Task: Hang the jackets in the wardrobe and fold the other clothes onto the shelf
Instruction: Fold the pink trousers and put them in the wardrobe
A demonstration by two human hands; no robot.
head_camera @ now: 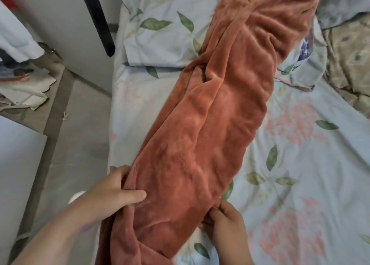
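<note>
Two near edges of the fleece garment (210, 124) are pinched: left grip (118, 188) holds one, right grip (226, 220) apparently the other; remainder crosses the bed (312, 186).

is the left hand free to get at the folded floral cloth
Probably not yet: the left hand grips the orange fleece, and the folded floral cloth lies far up the bed.

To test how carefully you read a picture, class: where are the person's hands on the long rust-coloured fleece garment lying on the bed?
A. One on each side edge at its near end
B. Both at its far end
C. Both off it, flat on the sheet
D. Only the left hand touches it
A: the left hand grips the left edge of the fleece garment and the right hand pinches its right edge, both at the near end.
</note>
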